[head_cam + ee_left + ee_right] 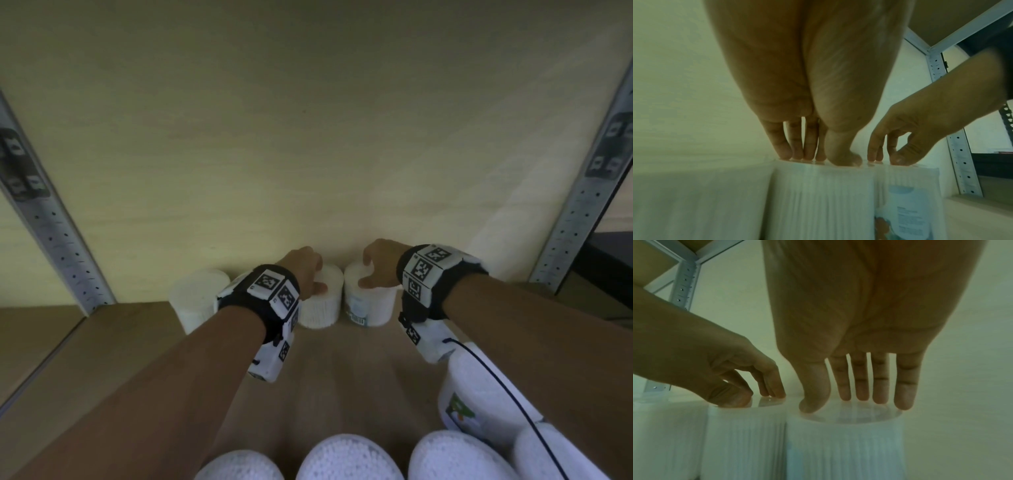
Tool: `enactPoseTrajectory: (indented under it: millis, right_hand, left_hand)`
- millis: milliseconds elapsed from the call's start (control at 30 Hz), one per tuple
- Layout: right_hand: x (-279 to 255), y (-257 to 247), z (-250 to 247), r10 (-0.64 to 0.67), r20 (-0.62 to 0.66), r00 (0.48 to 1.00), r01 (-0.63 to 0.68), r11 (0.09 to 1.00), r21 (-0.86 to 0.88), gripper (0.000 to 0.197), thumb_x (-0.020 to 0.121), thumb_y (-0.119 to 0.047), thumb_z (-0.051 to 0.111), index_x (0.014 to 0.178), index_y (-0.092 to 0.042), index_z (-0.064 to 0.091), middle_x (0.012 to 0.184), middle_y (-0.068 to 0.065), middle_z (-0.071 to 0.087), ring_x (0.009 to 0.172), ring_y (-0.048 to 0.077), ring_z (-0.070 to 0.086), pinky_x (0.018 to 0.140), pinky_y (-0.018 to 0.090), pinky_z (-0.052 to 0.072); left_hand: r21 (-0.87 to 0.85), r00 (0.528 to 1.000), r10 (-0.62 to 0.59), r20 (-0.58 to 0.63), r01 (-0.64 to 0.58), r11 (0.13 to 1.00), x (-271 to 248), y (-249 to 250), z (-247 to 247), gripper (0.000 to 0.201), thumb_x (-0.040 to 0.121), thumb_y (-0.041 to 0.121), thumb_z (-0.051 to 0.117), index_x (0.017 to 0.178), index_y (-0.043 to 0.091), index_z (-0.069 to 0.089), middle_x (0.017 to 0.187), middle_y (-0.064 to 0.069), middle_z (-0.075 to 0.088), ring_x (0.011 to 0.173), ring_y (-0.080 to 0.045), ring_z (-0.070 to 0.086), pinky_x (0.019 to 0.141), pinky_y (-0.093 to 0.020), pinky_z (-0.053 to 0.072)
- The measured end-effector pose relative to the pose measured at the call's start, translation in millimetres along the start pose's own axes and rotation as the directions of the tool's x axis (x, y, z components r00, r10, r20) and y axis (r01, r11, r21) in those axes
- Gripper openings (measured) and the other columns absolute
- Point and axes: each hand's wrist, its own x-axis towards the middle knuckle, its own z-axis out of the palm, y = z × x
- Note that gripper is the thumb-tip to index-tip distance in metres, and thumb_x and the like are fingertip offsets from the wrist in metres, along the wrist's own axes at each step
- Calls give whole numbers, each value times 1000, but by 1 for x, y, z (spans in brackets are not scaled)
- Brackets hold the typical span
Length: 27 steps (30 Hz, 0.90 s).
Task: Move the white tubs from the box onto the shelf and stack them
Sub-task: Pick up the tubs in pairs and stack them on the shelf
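Two white tubs stand side by side at the back of the wooden shelf (342, 377). My left hand (317, 275) arches over the left tub (322, 308) and holds its top, fingers on the far rim and thumb on the near rim. In the same way my right hand (366, 272) holds the right tub (371, 308), which has a printed label. In the left wrist view my left hand (818, 160) sits on its tub (822, 194). In the right wrist view my right hand (849, 405) spans its tub's lid (844, 443). A third tub (197, 298) stands just left of them.
Grey perforated shelf posts rise at the left (61, 236) and right (579, 212). The pale back wall is right behind the tubs. Several more white tubs (349, 459) fill the near edge, one with a colourful label (479, 394) under my right forearm.
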Motion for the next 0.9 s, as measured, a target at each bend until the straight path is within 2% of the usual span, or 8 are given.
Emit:
enactPoseTrajectory:
  millis: [167,333,433,500,600,733,800,900]
  right_hand:
    - [-1,-1,-4,-17,22,1000,17,1000,-14,56,91,-38,58,134,-4,49,139,14,48,126,29,48,105,36,42]
    - [-2,1,-7,-61,65,996,62,998,-6,56,91,-21,61,143,-12,40,148,8,36,134,27,40,107,33,36]
    - [-3,0,-9,-92,92,992,93,996,0,55,90,-6,57,143,-16,42,149,7,34,134,27,40,104,32,39]
    - [-2,0,-10,-108,86,990,107,994,16,54,90,-3,56,141,-17,45,149,6,36,133,27,42,105,33,41]
    - [1,1,-10,-82,26,996,80,995,52,49,91,-18,60,138,-13,47,146,8,40,130,27,44,105,33,40]
    - [4,3,-5,18,35,999,-19,1000,17,63,89,-45,58,136,-4,48,140,12,48,125,29,49,106,39,42]
    - [4,3,-2,24,47,999,-24,1000,4,65,88,-47,59,135,-3,48,139,13,48,125,30,50,106,41,42]
    - [3,2,-2,3,40,999,-3,1000,-12,65,89,-43,60,139,-5,44,142,12,45,128,29,47,107,37,40]
  left_hand:
    - [14,1000,5,3,-5,1000,-2,2,0,52,94,32,56,136,5,42,139,-14,39,127,-29,43,104,-35,36]
    - [33,1000,8,7,-9,999,-2,3,0,51,95,32,54,136,5,42,139,-14,39,127,-30,43,104,-35,36]
    - [36,1000,11,2,-12,999,-2,3,0,51,95,32,54,137,5,42,139,-14,39,127,-30,43,104,-36,37]
    - [40,1000,11,1,-11,999,-2,3,1,51,95,31,53,137,5,41,139,-14,39,127,-30,43,104,-37,37]
    - [37,1000,13,-3,-13,999,-2,2,3,50,95,31,53,137,6,41,138,-13,39,126,-30,42,104,-37,36]
    - [33,1000,13,0,-13,999,-3,2,3,50,96,31,53,137,6,41,138,-14,39,127,-31,41,105,-37,35]
    - [32,1000,14,4,-14,999,-2,1,3,50,95,32,53,137,5,41,138,-14,39,126,-31,42,105,-38,36]
    - [30,1000,14,4,-14,999,-2,1,3,50,95,32,53,136,5,42,137,-15,40,126,-31,42,105,-38,37]
